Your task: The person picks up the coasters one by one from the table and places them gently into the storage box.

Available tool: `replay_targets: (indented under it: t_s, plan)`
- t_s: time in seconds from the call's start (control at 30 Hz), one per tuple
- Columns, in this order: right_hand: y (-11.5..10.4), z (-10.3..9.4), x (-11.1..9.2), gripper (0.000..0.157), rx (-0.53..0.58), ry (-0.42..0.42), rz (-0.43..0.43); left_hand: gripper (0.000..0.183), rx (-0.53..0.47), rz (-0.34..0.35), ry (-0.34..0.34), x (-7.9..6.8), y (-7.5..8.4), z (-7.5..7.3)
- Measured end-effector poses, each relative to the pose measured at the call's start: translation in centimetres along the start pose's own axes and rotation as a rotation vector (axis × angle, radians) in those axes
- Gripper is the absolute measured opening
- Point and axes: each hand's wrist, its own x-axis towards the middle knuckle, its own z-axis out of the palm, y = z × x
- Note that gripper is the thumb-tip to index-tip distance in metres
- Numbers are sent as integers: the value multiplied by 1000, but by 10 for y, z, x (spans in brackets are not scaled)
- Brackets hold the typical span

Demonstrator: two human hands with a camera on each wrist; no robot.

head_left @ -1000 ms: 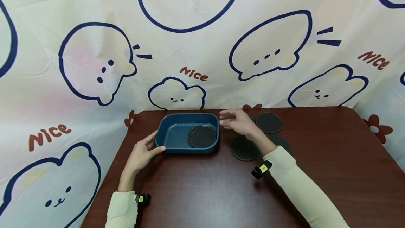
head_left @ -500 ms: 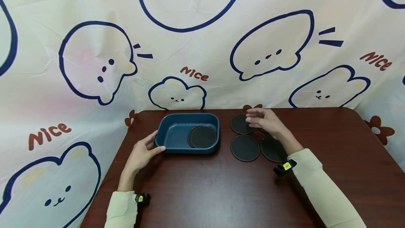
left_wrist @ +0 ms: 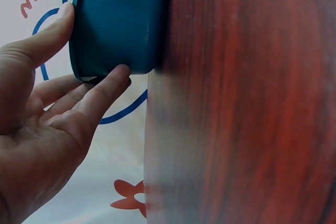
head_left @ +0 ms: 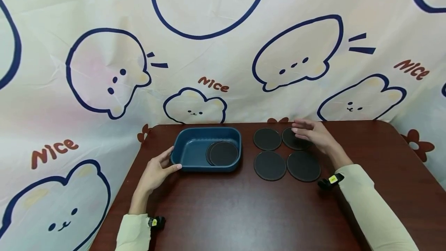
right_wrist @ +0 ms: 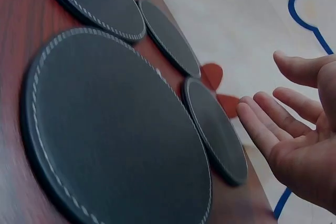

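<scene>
A blue rectangular box point(head_left: 209, 169) stands at the table's back left. My left hand point(head_left: 153, 171) holds its near left corner, thumb at the front side and fingers on the left end; the left wrist view shows the fingertips against the box's outer wall point(left_wrist: 118, 22). Inside the box, black round coasters point(head_left: 224, 153) lie overlapping at the right end. To the right, several more coasters form a two-by-two group, among them a front left one point(head_left: 270, 165). My right hand point(head_left: 315, 133) hovers with extended fingers over the back right coaster point(head_left: 292, 141), holding nothing.
Pale stitching runs round the edge of the large near coaster point(right_wrist: 115, 124) in the right wrist view. Behind the dark wooden table point(head_left: 223, 212) hangs a cartoon-printed cloth point(head_left: 240, 104), close to the back edge.
My right hand has moved right, from beside the box across the coasters to the back right one, uncovering the others. The left hand has stayed at the box's corner.
</scene>
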Motion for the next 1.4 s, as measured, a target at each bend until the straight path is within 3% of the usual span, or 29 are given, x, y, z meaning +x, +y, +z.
replay_targets:
  t_s: [0.13, 0.47, 0.67, 1.07, 1.4]
  plan:
    - [8, -10, -2, 71, -19, 10, 4, 80, 2, -1, -6, -2, -2, 1]
    - [9, -21, 1, 72, -202, 64, 9, 81, 16, 6, 7, 0, 0, -2]
    - [10, -28, 5, 70, -238, 88, 29, 80, 12, -4, 4, 1, 0, -1]
    - [14, -35, 13, 81, -293, 29, 64, 81, 11, 1, 9, -2, -3, -1]
    - [15, -24, 15, 87, -530, -68, -20, 81, -5, 2, 11, 0, -2, -1]
